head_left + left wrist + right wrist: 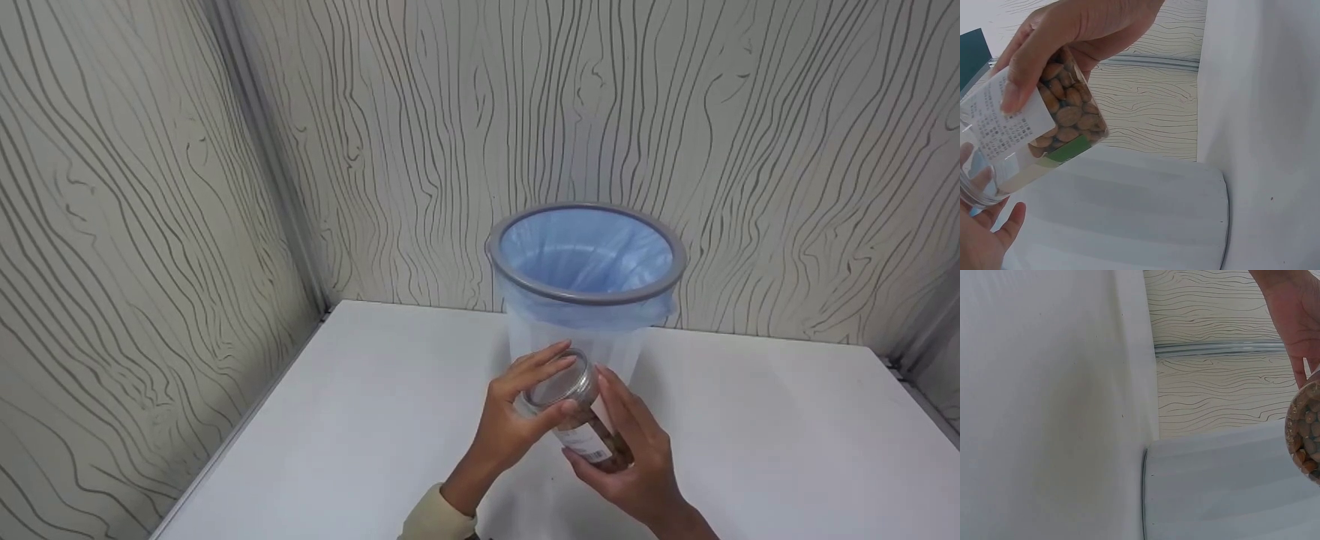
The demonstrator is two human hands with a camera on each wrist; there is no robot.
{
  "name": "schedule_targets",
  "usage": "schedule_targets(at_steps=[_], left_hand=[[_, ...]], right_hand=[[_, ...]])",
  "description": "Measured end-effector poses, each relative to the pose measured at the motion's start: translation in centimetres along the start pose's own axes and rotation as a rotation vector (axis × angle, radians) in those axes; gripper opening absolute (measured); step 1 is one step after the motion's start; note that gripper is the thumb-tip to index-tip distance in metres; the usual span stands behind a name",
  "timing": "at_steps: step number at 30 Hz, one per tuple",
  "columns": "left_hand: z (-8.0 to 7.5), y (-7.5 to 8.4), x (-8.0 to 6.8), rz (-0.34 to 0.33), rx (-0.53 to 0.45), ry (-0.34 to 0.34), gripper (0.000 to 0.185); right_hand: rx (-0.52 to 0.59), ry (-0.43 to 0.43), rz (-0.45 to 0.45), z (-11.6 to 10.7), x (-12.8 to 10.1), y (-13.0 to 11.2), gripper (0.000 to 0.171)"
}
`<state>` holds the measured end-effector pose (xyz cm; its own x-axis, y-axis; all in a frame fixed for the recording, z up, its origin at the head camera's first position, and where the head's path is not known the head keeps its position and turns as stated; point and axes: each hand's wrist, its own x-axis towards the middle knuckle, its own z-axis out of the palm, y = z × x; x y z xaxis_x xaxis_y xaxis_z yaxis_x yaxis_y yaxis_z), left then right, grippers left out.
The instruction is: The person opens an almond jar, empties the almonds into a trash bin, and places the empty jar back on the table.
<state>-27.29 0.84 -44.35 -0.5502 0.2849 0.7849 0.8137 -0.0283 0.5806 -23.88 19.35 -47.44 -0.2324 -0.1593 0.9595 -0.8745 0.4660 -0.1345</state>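
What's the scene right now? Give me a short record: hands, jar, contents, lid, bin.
Left hand: thumb and fingers around the top end of the jar
Right hand: grips the jar's body near its base
Jar position: tilted, held above the white table
Contents: brown nuts, toward the base
Lid: cannot tell whether one is on
Bin: on the table, beyond the jar; blue liner
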Motion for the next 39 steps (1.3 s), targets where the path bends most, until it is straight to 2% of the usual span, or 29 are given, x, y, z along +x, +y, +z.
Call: schedule_targets(at_steps=[12,27,39], left_hand=[[0.2,0.2,0.0,-0.029,0.012,0.022,0.043],[0.6,0.9,0.1,-0.111,0.059,0.06,0.041],[0.6,0.9,0.0,-0.099,0.08,0.078,0.041]], right_hand=[[0.003,-0.012,0.013,0.0,-0.3,0.3,0.083],[-0.001,-0.002,0.006,0.0,-0.2,0.3,0.08],[-0.002,-0.012,0.018,0.0,-0.3,0.3,0.08]])
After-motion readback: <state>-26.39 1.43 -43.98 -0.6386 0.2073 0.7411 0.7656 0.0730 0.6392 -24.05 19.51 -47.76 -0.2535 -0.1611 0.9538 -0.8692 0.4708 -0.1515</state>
